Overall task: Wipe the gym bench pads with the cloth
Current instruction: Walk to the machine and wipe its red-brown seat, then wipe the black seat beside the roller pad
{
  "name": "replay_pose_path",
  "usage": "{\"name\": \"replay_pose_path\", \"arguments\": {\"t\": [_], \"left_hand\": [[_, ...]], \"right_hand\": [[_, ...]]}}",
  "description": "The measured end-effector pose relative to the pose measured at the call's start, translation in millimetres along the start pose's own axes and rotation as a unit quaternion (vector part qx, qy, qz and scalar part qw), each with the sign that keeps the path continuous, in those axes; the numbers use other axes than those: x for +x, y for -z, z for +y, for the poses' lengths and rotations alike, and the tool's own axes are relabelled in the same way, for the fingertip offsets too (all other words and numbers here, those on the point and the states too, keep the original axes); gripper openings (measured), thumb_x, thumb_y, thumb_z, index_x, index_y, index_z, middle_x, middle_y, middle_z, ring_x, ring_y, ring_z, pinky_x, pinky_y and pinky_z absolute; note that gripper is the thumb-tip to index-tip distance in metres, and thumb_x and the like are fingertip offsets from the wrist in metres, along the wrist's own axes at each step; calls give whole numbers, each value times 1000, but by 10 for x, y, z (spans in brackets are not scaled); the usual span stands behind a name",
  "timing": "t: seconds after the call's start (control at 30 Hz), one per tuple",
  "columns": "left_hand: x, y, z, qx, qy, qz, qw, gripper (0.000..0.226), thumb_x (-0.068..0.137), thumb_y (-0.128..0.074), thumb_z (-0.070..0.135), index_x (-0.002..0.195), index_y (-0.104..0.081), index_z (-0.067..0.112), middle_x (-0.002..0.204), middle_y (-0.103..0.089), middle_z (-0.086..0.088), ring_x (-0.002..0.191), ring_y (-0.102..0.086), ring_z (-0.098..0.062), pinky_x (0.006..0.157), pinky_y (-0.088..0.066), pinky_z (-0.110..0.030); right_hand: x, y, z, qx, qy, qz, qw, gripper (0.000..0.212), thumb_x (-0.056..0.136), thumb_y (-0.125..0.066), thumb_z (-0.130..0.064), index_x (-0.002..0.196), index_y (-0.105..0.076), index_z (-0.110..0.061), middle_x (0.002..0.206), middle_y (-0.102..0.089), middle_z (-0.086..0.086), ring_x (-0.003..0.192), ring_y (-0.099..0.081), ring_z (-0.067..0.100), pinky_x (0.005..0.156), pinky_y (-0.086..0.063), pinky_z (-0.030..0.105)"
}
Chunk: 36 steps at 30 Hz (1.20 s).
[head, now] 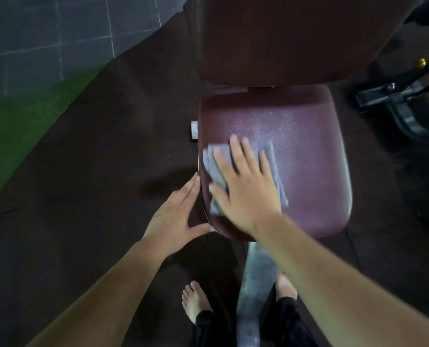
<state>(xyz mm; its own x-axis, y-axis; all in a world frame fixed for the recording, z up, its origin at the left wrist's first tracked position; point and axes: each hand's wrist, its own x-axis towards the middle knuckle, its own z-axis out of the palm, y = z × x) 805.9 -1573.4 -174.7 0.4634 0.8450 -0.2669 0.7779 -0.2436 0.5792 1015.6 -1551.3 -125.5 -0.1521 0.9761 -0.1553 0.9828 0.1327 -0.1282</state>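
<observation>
At the bottom of the frame we see our two bare feet on the dark floor, the left foot [195,300] and the right foot [284,288], with black trouser legs below them. A gray metal bar [257,271] runs up between the feet and goes under the seat.

A little farther up, our left hand [175,216] is at the left side of the seat pad [308,159]. Its fingers are straight and lie along the pad's left edge. Its thumb touches the pad's lower left corner. It grips nothing.

Just beside it, our right hand [248,189] lies flat on the gray cloth [277,171], with the fingers spread and straight. It presses the cloth down and does not curl round it. This hand looks a bit blurry. The cloth is folded and sits on the left half of the dark red seat pad, near the middle of the frame.

A small white cap [194,130] sticks out by the pad's left edge. Above the seat is the darker back pad [296,38], at the top of the frame.

The dark floor mat [108,146] lies all around. Far to the left is a strip of green grass mat [15,136], and gray tiles [45,28] fill the upper left. In the upper right stands a black machine frame [403,101] with a yellow knob [421,62].
</observation>
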Motion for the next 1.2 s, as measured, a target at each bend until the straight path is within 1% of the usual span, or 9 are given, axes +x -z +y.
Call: {"name": "replay_pose_path", "arguments": {"t": [0.1,0.37,0.5,0.6,0.73,0.9,0.97,1.07,1.2], "left_hand": [[18,-9,-20,-13,-2,10,1000,116,83,-73,64,165,5,37,169,9,29,143,-33,-6,114,-43,-35],[26,-22,-11,18,5,-4,1000,116,84,-58,77,163,14,32,170,15,24,149,-21,-7,115,-35,-32],[22,16,30,31,8,-8,999,115,82,-52,81,164,11,30,171,12,20,147,-27,-12,117,-34,-34],[4,42,52,27,12,-8,1000,115,84,-59,77,165,8,30,172,9,20,145,-29,-11,115,-36,-35],[-29,68,83,39,24,-13,999,116,84,-63,75,166,6,30,172,5,19,145,-29,-13,114,-38,-36],[-118,168,262,96,81,-57,990,110,89,-66,65,166,4,27,173,-2,11,151,-25,-20,118,-38,-44],[-195,272,387,123,109,-66,984,105,91,-63,63,166,1,27,173,-2,10,151,-25,-21,116,-40,-45],[-359,548,636,137,144,-65,978,99,94,-61,61,166,-3,28,173,-3,10,152,-23,-21,115,-40,-46],[-604,1054,995,144,185,-42,971,94,94,-61,61,166,-10,27,173,-10,9,152,-25,-23,114,-41,-47]], "right_hand": [[-316,-69,-80,6,17,-6,1000,69,101,-35,-58,163,-19,-31,173,-4,6,159,0,27,128,-7,51],[1286,159,58,4,-37,-6,999,72,98,-35,-62,162,-19,-33,173,-7,7,159,-1,28,127,-4,52],[351,30,47,-9,6,-17,1000,80,98,-32,-66,165,-7,-30,173,5,6,159,7,26,128,-2,51],[-284,-91,55,-8,25,-17,1000,78,98,-34,-64,165,-13,-29,173,0,6,159,3,26,128,-5,51],[-263,-144,37,33,12,-13,999,60,106,-33,-48,162,-26,-28,173,-9,4,159,-3,26,128,-6,50],[-228,5,64,122,6,-26,992,54,110,-33,-39,161,-28,-23,171,-20,0,159,-6,19,130,-3,41],[-199,174,44,157,0,-40,987,53,110,-34,-39,161,-30,-24,169,-25,-1,158,-13,16,129,-10,37],[-181,542,-13,213,-17,-65,975,51,109,-42,-39,157,-36,-27,164,-36,-3,151,-33,17,117,-37,38],[-169,1186,-158,236,10,-66,969,49,106,-48,-39,153,-42,-28,147,-55,2,129,-55,29,100,-46,38]]}}
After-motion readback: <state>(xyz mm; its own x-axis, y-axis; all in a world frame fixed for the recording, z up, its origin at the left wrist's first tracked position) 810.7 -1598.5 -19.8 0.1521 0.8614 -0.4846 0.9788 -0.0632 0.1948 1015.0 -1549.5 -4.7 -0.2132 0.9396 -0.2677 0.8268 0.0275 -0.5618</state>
